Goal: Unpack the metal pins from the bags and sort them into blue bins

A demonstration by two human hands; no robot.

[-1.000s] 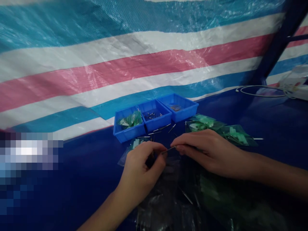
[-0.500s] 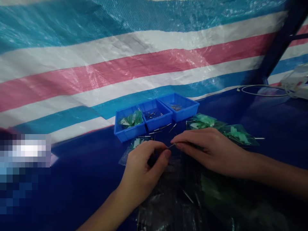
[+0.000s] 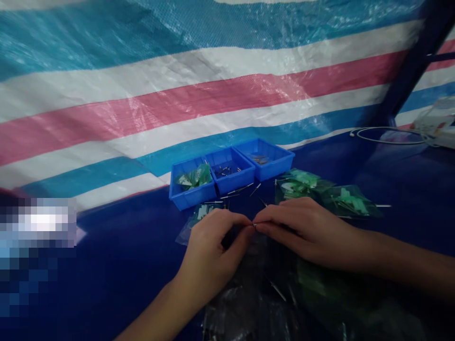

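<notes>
Thumb and forefinger of my left hand (image 3: 215, 251) are pinched together, their tips meeting those of my right hand (image 3: 314, 229), also in a pinch. A glint of a thin metal rod (image 3: 254, 226) shows where the fingertips touch; most of it is hidden by the fingers. Just beyond the hands lie several loose thin metal rods (image 3: 255, 189). A clear bag with pale pieces (image 3: 186, 231) lies partly behind my left hand. Past my right hand are clear bags with light green pieces (image 3: 350, 201).
Three blue bins (image 3: 232, 179) stand in a row at the back, holding a green bag, metal rods and small parts. Dark clear plastic bags (image 3: 241, 308) lie in front of me. A white cable (image 3: 387, 127) loops at the back right. Striped sheeting (image 3: 213, 104) hangs behind.
My hands have come together, closing the gap where the thin rod showed between them. My right hand has moved slightly down.
</notes>
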